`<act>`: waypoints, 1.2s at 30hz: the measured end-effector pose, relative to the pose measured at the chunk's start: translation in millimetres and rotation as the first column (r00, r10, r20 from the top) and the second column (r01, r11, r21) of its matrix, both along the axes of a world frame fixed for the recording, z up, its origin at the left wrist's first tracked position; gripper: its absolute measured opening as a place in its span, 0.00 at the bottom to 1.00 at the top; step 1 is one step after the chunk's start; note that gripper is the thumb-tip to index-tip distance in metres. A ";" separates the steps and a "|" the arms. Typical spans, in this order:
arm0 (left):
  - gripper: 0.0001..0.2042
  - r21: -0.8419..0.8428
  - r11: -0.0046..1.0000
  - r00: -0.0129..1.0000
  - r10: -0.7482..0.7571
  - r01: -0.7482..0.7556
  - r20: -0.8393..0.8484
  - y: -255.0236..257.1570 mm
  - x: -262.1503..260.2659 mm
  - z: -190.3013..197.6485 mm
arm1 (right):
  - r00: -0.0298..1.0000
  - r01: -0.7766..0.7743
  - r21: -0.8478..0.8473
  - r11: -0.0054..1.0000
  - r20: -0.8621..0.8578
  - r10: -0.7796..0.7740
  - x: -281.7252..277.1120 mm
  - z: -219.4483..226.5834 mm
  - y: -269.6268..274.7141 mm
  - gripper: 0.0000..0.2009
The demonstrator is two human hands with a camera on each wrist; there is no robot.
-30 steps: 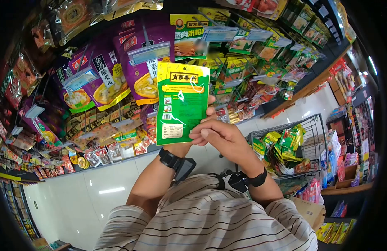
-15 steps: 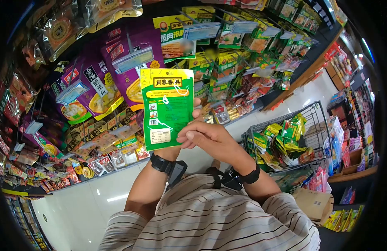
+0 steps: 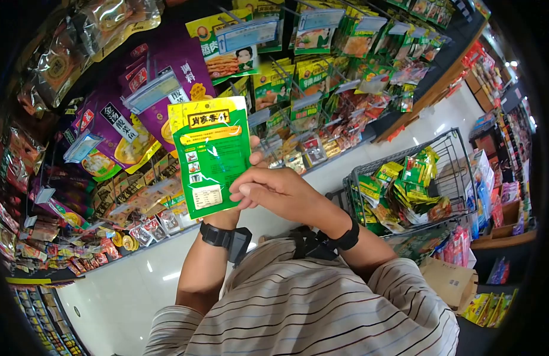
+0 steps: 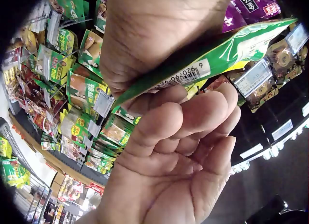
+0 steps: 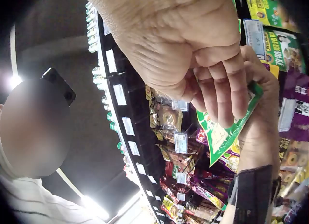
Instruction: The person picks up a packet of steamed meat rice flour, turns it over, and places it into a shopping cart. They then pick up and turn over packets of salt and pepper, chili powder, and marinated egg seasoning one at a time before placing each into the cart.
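Packets (image 3: pixel 415 172) already lie in the wire cart (image 3: pixel 405 152) at my two o'clock, while this green packet (image 3: pixel 212 157) is outside it at my eleven, my left hand's grip (image 3: pixel 256 155) clamped round it, my right hand (image 3: pixel 283 193) touching it with loose fingers.

Two hands (image 3: pixel 286 193), one held packet (image 3: pixel 210 157), one cart (image 3: pixel 466 169)

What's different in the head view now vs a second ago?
Green packet moved toward the person's left, away from the cart; its top now leans left. Both hands moved with it. The purple pouches also sit farther left, so part of that is the view turning. No grip taken or released: left hand holds the packet, right hand at its lower right edge, as before.
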State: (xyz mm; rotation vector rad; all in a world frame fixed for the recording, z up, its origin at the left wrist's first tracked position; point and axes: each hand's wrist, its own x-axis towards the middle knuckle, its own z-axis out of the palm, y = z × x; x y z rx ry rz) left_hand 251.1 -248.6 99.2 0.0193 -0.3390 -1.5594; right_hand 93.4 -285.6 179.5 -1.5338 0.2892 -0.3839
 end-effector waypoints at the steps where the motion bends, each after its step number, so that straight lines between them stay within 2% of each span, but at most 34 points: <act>1: 0.48 0.006 1.000 1.000 -0.015 0.015 -0.005 -1.4 0.2 -3.4 | 1.000 -0.001 0.008 1.000 0.002 0.001 -1.0 -2.8 -1.8 0.13; 4: 0.48 0.051 0.998 0.999 -0.037 0.038 -0.007 -5.7 -2.2 -10.0 | 1.000 0.016 0.012 1.000 0.002 -0.016 -7.9 -7.3 -5.9 0.13; 9: 0.35 0.157 0.987 0.991 0.012 -0.033 0.132 -4.5 -15.5 3.4 | 0.999 0.037 0.088 0.995 0.018 -0.039 -14.8 -14.2 -11.5 0.13; 16: 0.36 0.165 0.986 0.990 -0.017 -0.007 0.142 -8.1 -18.7 1.3 | 0.996 0.047 0.144 0.988 0.065 -0.057 -19.5 -25.0 -13.9 0.13; 23: 0.35 0.197 0.980 0.979 -0.024 -0.017 0.203 -5.7 -21.7 10.9 | 0.998 0.054 0.100 0.994 0.038 -0.058 -21.2 -22.4 -13.7 0.14; 29: 0.34 0.219 0.970 0.956 0.041 -0.108 0.289 -3.7 -20.7 6.6 | 0.997 0.047 0.112 0.993 0.056 -0.054 -20.7 -24.4 -11.4 0.13; 32: 0.33 0.347 0.876 0.922 0.226 -0.334 0.315 -4.6 -35.8 20.8 | 0.997 0.044 0.132 0.990 0.058 -0.052 -19.9 -26.7 -10.9 0.13; 35: 0.34 0.251 0.967 0.978 -0.003 -0.050 0.209 -4.1 -10.8 -14.7 | 0.997 0.039 0.155 0.987 0.056 -0.048 -19.1 -27.5 -10.6 0.13; 36: 0.34 0.222 0.975 0.977 -0.027 -0.021 0.211 -3.2 -10.7 -12.7 | 0.997 0.037 0.162 0.986 0.058 -0.047 -19.3 -27.7 -10.1 0.13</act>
